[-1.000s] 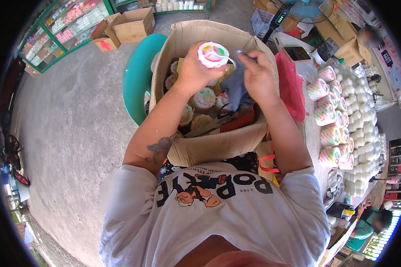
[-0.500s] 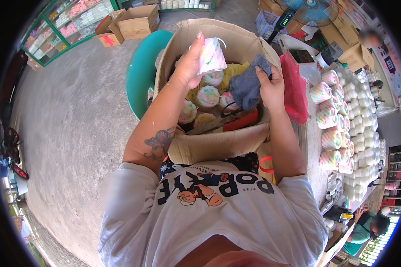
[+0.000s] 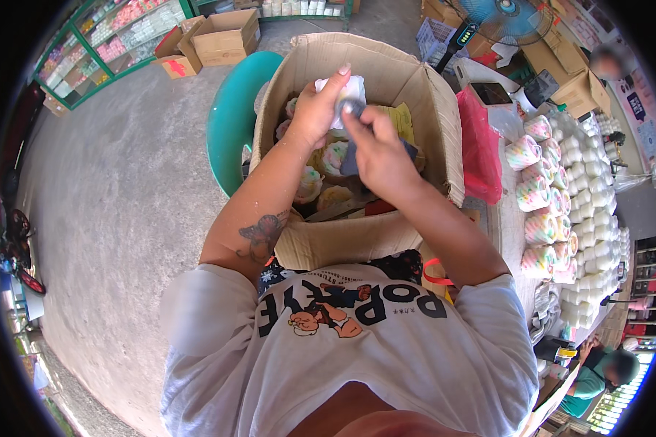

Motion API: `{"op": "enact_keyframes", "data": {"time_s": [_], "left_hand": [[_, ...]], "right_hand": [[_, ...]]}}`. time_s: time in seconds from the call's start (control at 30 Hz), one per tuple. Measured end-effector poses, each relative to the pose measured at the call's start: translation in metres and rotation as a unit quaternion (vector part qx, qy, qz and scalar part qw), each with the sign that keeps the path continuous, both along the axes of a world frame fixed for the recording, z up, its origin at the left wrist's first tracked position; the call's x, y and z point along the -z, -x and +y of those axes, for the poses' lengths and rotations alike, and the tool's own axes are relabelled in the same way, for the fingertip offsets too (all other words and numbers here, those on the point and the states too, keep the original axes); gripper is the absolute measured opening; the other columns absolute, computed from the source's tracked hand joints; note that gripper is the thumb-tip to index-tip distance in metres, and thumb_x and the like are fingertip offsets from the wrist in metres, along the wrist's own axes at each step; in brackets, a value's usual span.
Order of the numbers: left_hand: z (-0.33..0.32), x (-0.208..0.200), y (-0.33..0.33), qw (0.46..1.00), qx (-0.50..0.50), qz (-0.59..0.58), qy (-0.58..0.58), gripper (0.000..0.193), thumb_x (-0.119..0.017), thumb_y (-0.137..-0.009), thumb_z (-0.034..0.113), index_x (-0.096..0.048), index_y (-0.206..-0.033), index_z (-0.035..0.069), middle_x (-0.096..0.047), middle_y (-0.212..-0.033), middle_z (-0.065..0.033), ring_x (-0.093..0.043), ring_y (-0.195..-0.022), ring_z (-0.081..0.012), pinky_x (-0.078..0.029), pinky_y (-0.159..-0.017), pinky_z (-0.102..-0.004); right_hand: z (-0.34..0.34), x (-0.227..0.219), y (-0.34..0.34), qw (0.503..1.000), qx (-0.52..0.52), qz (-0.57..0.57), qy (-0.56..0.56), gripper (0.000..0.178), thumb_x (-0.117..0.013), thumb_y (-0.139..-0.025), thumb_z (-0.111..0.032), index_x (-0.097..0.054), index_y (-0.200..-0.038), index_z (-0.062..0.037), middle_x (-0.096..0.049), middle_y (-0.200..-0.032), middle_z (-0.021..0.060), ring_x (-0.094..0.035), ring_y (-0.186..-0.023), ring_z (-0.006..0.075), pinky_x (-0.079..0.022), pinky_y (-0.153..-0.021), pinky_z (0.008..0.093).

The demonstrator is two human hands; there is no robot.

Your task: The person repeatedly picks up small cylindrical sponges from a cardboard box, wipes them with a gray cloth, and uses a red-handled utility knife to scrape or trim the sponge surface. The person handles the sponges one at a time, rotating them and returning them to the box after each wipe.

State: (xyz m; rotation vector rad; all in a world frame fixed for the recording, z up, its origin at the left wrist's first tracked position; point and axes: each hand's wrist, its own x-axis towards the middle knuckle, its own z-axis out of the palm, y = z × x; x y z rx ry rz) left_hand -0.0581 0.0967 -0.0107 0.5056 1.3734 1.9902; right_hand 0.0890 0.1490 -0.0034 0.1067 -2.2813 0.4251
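Observation:
Above an open cardboard box (image 3: 346,239), my left hand (image 3: 318,111) grips a white candle (image 3: 353,87) marbled in pastel colours, thumb along its side. My right hand (image 3: 381,154) pinches a grey-blue cloth (image 3: 350,162) and presses it against the candle's near side; the fingers are slightly blurred. Part of the cloth hangs below that hand. Down in the box lie several similar marbled candles (image 3: 334,157) and a yellow cloth-like piece (image 3: 401,120). My right hand and forearm hide some of the contents.
A teal round tub (image 3: 229,124) stands left of the box, a pink plastic bag (image 3: 479,149) right of it. On the right-hand table are marbled candles (image 3: 539,226), stacked white pieces (image 3: 587,218) and a phone (image 3: 491,92). A fan (image 3: 504,18) stands behind; a person (image 3: 598,379) sits far right.
My right hand has brought the cloth leftward from the box's right side onto the candle. The left hand has lowered the candle slightly and moved it a little right.

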Motion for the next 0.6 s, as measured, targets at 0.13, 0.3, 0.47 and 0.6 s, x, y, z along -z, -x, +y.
{"op": "enact_keyframes", "data": {"time_s": [0.13,0.3,0.47,0.6], "left_hand": [[0.004,-0.007,0.005,0.993,0.027,-0.074,-0.086,0.057,-0.051,-0.087,0.059,-0.058,-0.105,0.005,-0.064,-0.092,-0.0091,-0.063,-0.082,-0.021,-0.049,-0.08,-0.0371],[-0.008,-0.006,0.008,0.993,0.052,-0.072,-0.074,0.06,-0.047,-0.086,0.064,-0.058,-0.106,0.008,-0.065,-0.097,-0.0079,-0.062,-0.088,-0.0205,-0.047,-0.083,-0.0386],[-0.008,-0.011,0.006,0.995,0.04,-0.072,-0.058,0.063,-0.047,-0.084,0.067,-0.057,-0.111,0.011,-0.064,-0.102,-0.0066,-0.061,-0.094,-0.0207,-0.044,-0.087,-0.0397],[-0.005,-0.005,0.012,0.99,0.063,-0.088,-0.092,0.061,-0.049,-0.086,0.063,-0.057,-0.109,0.007,-0.064,-0.101,-0.0085,-0.061,-0.094,-0.0209,-0.046,-0.088,-0.0386]], "right_hand": [[0.004,0.002,-0.032,0.926,-0.217,-0.284,0.119,0.043,-0.052,-0.074,0.01,-0.064,-0.112,-0.0084,-0.051,-0.107,0.0112,-0.054,-0.097,0.0262,-0.045,-0.083,0.0319],[0.086,-0.056,-0.028,0.991,0.123,0.052,-0.006,0.043,-0.051,-0.073,0.009,-0.067,-0.107,-0.0119,-0.056,-0.098,0.0123,-0.057,-0.092,0.0261,-0.048,-0.082,0.0306],[0.105,-0.04,-0.013,0.99,0.077,-0.091,-0.076,0.035,-0.059,-0.074,0.002,-0.064,-0.108,-0.0065,-0.058,-0.105,0.0134,-0.055,-0.103,0.0322,-0.047,-0.087,0.0367],[0.082,0.005,-0.03,0.942,0.039,-0.28,-0.179,0.026,-0.066,-0.073,-0.005,-0.064,-0.099,-0.0039,-0.058,-0.103,0.0121,-0.056,-0.1,0.0307,-0.047,-0.083,0.0363]]}}
